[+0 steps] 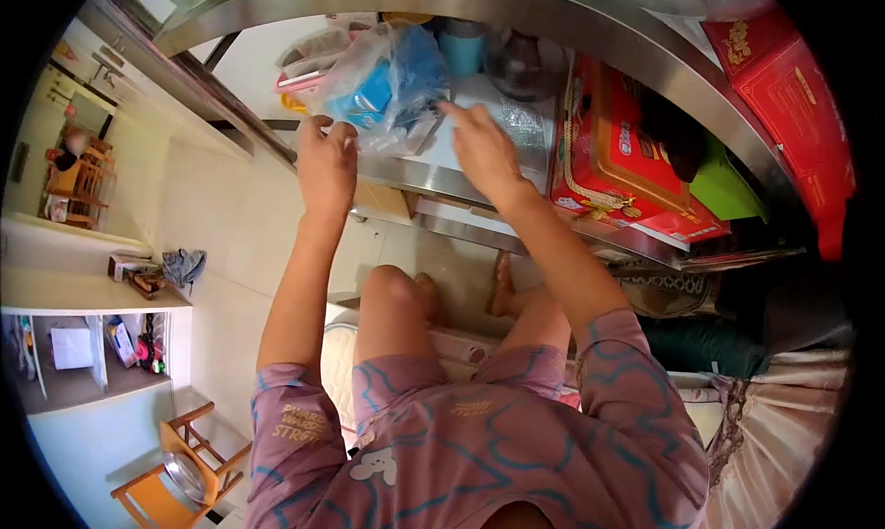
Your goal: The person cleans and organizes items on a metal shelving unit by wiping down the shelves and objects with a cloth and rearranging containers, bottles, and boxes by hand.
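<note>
The clear plastic bag (373,77), with a blue packet (371,96) inside, lies on the metal-edged shelf (419,175), near a blue cup (463,48). The left hand (327,160) has its fingers curled in a narrow grip at the bag's near edge; whether they pinch plastic, I cannot tell. The right hand (481,149) points its index finger at the bag's other side, its grip unclear.

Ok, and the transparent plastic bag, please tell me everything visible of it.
The plastic bag is thin, see-through and crumpled, with shiny folds. Blue shows through it: a bright blue pack with pale marks and a darker, wrinkled part. It lies on the white shelf, beside the blue cup. The left hand is at its near left edge, the right hand at its right side; whether either grips it, I cannot tell.
</note>
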A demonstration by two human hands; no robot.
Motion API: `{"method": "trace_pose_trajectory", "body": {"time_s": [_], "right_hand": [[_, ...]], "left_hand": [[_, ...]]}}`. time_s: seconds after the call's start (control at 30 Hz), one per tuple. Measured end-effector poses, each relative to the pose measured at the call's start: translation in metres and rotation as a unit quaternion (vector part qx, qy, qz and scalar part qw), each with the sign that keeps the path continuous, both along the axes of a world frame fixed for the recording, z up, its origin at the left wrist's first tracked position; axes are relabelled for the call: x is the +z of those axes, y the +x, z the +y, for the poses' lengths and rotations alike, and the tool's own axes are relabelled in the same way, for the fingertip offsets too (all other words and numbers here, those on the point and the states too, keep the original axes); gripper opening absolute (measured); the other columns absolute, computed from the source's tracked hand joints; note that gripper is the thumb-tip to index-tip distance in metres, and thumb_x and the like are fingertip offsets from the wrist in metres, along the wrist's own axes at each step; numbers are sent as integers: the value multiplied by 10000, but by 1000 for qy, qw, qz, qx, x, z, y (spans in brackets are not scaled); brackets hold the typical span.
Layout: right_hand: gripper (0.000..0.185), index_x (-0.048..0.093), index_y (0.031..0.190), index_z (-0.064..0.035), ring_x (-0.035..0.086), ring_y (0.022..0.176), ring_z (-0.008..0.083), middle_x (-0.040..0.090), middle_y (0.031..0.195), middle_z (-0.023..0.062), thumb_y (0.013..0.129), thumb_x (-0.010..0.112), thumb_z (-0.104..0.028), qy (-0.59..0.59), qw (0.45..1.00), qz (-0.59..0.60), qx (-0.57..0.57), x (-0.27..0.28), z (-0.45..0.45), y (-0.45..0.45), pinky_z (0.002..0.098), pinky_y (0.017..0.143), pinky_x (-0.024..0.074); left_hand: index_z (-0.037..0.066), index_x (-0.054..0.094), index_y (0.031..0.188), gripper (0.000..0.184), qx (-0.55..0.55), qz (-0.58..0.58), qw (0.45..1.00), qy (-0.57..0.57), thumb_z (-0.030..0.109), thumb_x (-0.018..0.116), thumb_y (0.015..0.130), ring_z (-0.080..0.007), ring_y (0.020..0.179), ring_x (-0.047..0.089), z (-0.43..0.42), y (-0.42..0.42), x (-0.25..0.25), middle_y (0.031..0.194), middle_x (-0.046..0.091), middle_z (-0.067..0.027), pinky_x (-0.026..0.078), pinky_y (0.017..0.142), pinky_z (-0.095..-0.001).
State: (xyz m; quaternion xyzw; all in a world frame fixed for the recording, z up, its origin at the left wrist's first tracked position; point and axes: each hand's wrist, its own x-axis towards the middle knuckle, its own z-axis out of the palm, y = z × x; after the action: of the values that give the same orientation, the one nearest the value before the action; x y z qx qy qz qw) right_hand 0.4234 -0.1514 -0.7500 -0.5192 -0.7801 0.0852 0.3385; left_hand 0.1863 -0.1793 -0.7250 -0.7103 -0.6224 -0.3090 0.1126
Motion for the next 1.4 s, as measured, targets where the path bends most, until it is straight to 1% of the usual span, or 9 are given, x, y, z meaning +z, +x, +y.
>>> {"method": "trace_pose_trajectory", "body": {"time_s": [0.13, 0.2, 0.33, 0.6, 1.0, 1.2, 1.27, 1.33, 1.4], "right_hand": [[388, 592, 1198, -214, 613, 879, 357, 577, 1019, 133, 846, 531, -61, 32, 991, -50, 120, 39, 4, -48, 459, 749, 505], [339, 609, 1158, -195, 620, 864, 367, 585, 1002, 135, 844, 542, -83, 49, 986, -92, 127, 41, 21, -54, 475, 738, 504], [165, 657, 956, -125, 637, 838, 364, 641, 950, 144, 875, 573, -242, -2, 999, 5, 51, 51, 42, -38, 466, 720, 509], [280, 624, 1029, 17, 656, 705, 167, 674, 848, 113, 883, 616, -222, -95, 886, 453, 25, 94, 25, -2, 294, 588, 522], [129, 607, 886, -42, 454, 691, 13, 526, 728, -62, 907, 625, -168, -233, 868, 373, 228, 148, -149, -8, 209, 588, 384], [82, 612, 926, -38, 490, 694, 44, 560, 780, -32, 881, 620, -106, -446, 747, 384, 310, 126, -232, -25, 241, 617, 413], [88, 612, 941, -44, 512, 688, 66, 569, 776, -11, 872, 618, -98, -454, 742, 383, 310, 122, -239, -31, 261, 622, 427], [98, 598, 935, -49, 565, 667, 159, 559, 754, 46, 839, 596, -69, -224, 910, 211, 278, 124, -246, -38, 296, 626, 448], [106, 592, 923, -48, 576, 683, 208, 550, 778, 74, 819, 603, -68, -170, 916, 178, 317, 130, -255, -49, 315, 639, 459]], "left_hand": [[51, 612, 959, 186, -36, -151, 988, 0, 40, 665, 782, -293, 901, 613, -2, -6, 11, 1132, 603, -141, 497, 799, -388], [29, 567, 975, 171, -59, -384, 917, -96, 57, 632, 820, -204, 797, 620, -3, -8, 22, 1050, 642, -106, 502, 747, -338], [41, 537, 993, 155, -107, -551, 820, -110, 135, 622, 905, -111, 735, 566, 4, -23, 38, 942, 639, -55, 486, 703, -272], [24, 651, 919, 176, -117, -612, 780, -48, 199, 656, 894, -73, 692, 469, -8, -40, 82, 748, 554, 22, 389, 664, -223], [38, 607, 881, 189, -142, -604, 783, -44, 225, 592, 861, -162, 875, 530, -153, -61, 141, 857, 579, -27, 386, 882, -293], [88, 500, 790, 179, -339, -769, 485, -243, 260, 509, 840, -288, 891, 617, -240, -110, 41, 930, 638, -180, 452, 962, -468], [65, 535, 896, 187, -290, -767, 508, -263, 243, 529, 837, -281, 896, 623, -265, -101, 46, 940, 645, -181, 453, 962, -450], [42, 570, 1002, 249, -242, -762, 529, -284, 226, 549, 835, -274, 901, 628, -286, -84, 55, 950, 652, -181, 454, 962, -431], [35, 490, 1314, 528, -251, -608, 671, -342, 206, 619, 831, -254, 941, 629, -301, -64, 63, 1029, 658, -171, 448, 957, -399]]}}
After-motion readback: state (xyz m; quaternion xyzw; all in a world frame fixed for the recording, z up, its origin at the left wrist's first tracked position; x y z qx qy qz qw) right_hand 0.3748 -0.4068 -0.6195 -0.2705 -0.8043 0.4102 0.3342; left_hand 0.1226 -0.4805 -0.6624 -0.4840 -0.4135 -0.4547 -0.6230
